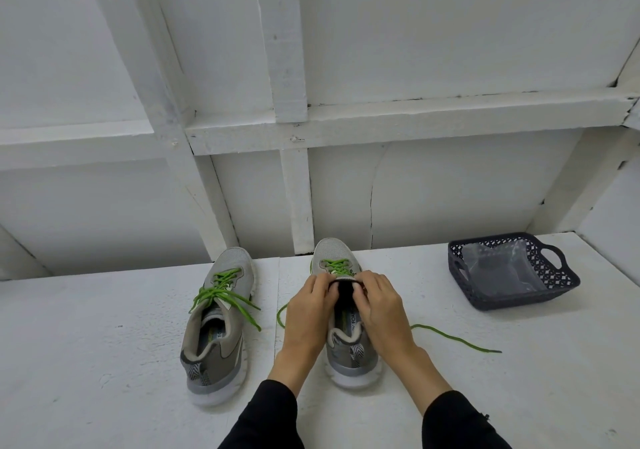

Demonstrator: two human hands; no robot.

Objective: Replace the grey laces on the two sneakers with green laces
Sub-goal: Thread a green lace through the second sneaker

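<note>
The insole of the left sneaker (215, 324) shows the letters "FO", and the insole of the right sneaker (349, 313) shows "FOA" before the right hand (382, 305) cuts it off; the rest cannot be read. The left hand (308, 305) and the right hand cover the upper eyelets of the right sneaker, fingers curled at the tongue, apparently pinching the green lace (453, 338), though the exact grip is hidden. That lace crosses the far eyelets, and its loose ends trail left and right on the white surface (104, 344). The left sneaker, just beside it, is grey with its own green lace (221, 291) fully threaded, ends loose. Far right sits a dark basket (561, 275) holding a clear bag (498, 268) with unclear contents.
</note>
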